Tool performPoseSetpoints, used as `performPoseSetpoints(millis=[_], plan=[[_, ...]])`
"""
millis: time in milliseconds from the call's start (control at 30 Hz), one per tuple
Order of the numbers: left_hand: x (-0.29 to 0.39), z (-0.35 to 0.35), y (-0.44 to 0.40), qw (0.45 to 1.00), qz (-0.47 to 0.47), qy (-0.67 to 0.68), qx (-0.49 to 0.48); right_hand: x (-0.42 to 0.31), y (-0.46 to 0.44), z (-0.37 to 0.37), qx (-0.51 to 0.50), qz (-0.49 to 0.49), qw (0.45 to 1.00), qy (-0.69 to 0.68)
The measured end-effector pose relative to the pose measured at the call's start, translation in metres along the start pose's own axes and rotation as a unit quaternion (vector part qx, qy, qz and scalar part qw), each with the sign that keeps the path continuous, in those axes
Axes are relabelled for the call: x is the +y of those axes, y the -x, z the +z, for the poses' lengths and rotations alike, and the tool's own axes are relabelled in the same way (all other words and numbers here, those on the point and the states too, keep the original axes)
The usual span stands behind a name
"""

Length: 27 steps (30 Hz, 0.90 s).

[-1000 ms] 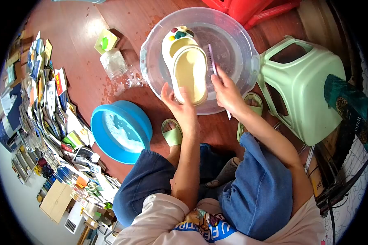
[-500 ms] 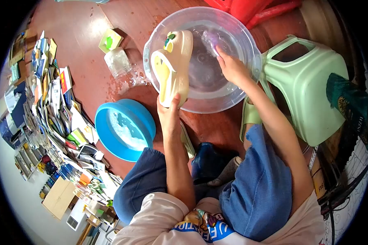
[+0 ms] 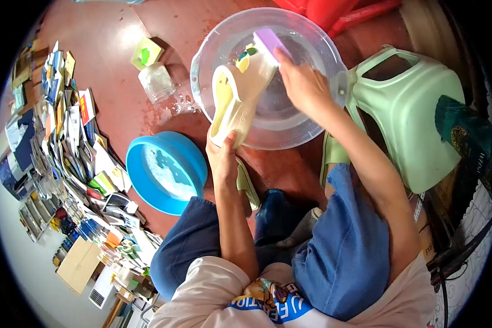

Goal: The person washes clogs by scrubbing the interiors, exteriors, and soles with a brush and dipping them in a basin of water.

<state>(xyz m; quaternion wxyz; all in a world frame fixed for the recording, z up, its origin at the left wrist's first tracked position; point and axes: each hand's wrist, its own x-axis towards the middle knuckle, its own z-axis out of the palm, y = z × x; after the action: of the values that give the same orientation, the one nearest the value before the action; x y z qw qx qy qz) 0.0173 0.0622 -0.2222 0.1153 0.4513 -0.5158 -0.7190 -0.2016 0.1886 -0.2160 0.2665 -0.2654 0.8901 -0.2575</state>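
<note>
We've got left hand (image 3: 222,156) gripping cream rubber clog (image 3: 249,101) by heel, tilted over near-left edge of round clear plastic tub (image 3: 195,85); right hand (image 3: 306,87) clasping purple plastic brush (image 3: 270,44) at clog's toe.

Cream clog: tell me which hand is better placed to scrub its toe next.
Probably the right hand: it holds the purple brush at the toe end of the cream clog, while the left hand is occupied holding the heel end.
</note>
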Motion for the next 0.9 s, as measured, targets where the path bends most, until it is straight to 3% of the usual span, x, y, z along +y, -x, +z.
performPoseSetpoints(millis=[33,100,133,233,267,367,533,567,600,633,700,767,833,867,900], plan=[[0.001,-0.001,0.000,1.000,0.000,-0.013,-0.002,-0.009,0.014,-0.007,-0.038,-0.009,0.999,-0.026],[0.003,0.007,0.001,0.995,-0.002,0.098,-0.002,-0.025,0.058,-0.008,-0.024,-0.112,0.993,-0.018],[0.000,0.006,-0.001,0.994,-0.011,0.112,-0.006,-0.040,0.074,-0.016,-0.075,-0.093,0.993,-0.003],[-0.008,0.008,-0.004,0.996,-0.001,0.091,-0.011,-0.017,0.048,-0.011,-0.026,-0.083,0.996,0.022],[-0.009,0.011,-0.004,0.997,0.021,0.072,-0.015,-0.011,0.032,-0.005,-0.018,-0.039,0.996,0.075],[-0.006,0.010,-0.005,0.997,0.004,0.069,-0.039,0.013,0.008,-0.003,-0.017,0.056,0.998,0.026],[0.000,0.041,-0.008,0.998,-0.004,0.009,-0.063,0.040,0.017,0.006,0.080,0.030,0.995,-0.042],[-0.006,0.042,-0.014,0.981,0.060,-0.171,-0.065,0.046,0.017,0.008,0.092,0.042,0.994,-0.046],[-0.010,0.043,-0.019,0.928,0.121,-0.346,-0.065,0.043,0.020,0.000,0.064,0.064,0.994,-0.066],[-0.015,0.045,-0.023,0.929,0.120,-0.344,-0.062,0.043,0.022,-0.001,0.062,0.061,0.994,-0.064],[-0.026,0.052,-0.033,0.870,0.195,-0.450,-0.046,0.046,0.025,-0.001,0.036,0.081,0.992,-0.090],[-0.050,0.050,-0.052,0.868,0.206,-0.450,-0.025,0.050,0.027,0.003,0.041,0.074,0.993,-0.083],[-0.045,0.058,-0.056,0.828,0.228,-0.511,0.021,0.052,0.028,0.009,0.047,0.064,0.994,-0.077],[-0.043,0.063,-0.051,0.850,0.163,-0.500,0.012,0.052,0.029,0.011,0.057,0.055,0.994,-0.070],[-0.044,0.067,-0.052,0.851,0.161,-0.499,0.014,0.052,0.030,0.012,0.066,0.046,0.995,-0.062]])
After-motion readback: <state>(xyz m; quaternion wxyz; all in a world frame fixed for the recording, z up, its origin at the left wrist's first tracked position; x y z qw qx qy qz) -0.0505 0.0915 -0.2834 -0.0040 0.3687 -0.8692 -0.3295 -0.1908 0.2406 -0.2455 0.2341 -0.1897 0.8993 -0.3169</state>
